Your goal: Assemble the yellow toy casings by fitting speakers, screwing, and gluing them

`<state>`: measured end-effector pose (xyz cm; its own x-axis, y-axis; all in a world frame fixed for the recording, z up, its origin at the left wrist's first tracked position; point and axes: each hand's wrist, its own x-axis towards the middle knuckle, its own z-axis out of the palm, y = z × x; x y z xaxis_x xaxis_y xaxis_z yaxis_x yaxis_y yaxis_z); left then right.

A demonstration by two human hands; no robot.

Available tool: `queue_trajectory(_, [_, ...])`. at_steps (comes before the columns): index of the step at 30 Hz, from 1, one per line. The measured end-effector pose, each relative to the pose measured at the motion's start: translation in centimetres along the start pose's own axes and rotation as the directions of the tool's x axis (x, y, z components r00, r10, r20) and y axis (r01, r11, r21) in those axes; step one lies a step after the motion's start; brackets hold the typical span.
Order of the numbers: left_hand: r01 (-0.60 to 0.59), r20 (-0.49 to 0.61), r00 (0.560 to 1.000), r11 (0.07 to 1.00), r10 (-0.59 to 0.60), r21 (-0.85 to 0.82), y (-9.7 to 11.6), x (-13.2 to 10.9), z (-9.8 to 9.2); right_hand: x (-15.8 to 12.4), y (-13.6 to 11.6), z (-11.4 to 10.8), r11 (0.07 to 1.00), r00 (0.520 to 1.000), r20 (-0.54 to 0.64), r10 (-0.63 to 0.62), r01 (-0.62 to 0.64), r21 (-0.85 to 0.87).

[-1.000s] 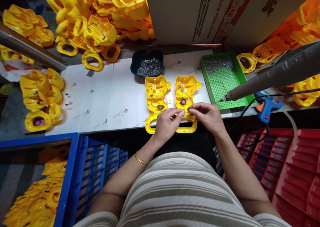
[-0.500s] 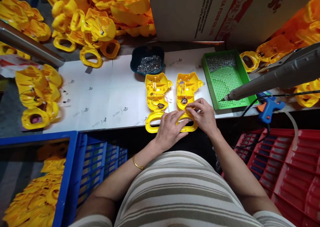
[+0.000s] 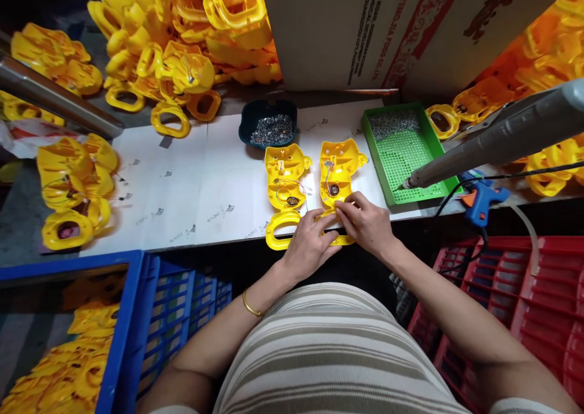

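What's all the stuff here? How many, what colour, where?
Right shell: one, yellow, at the hands.
Left shell: one, yellow, beside it.
Round parts: two, dark, one in each shell.
Heaped parts: uncountable, yellow, back and sides.
Board: at least one, white, beneath shells.
Bowl: one, dark teal, behind shells.
Tray: one, green, right side.
Metal bits: uncountable, silver, in bowl and tray.
Box: one, pale, back.
Pole: one, grey, left.
Tool: one, grey, over tray.
Glue gun: one, blue, right.
Blue crate: at least one, blue, lower left.
Red crate: at least one, red, lower right.
Shirt: one, striped, bottom.
Bracelet: one, gold, left wrist.
Left hand: one, bare, at right shell.
Right hand: one, bare, at right shell.
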<state>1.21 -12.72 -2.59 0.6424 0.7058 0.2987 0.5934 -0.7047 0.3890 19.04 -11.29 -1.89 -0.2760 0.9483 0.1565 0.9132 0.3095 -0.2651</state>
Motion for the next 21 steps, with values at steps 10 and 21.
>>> queue_trajectory(10, [-0.013, -0.018, 1.000, 1.000, 0.013, 0.020, 0.2, 0.5, 0.2, -1.6, 0.5, -0.2, 0.967, 0.978, 0.138, -0.158, 0.181, -0.181])
queue_trajectory(21, [0.289, -0.334, 0.917, 0.939, -0.216, 0.185, -4.7, 4.8, -5.0, 0.9, 2.2, -1.2, 0.907, 0.956, -0.254, 0.150, -0.031, 0.419])
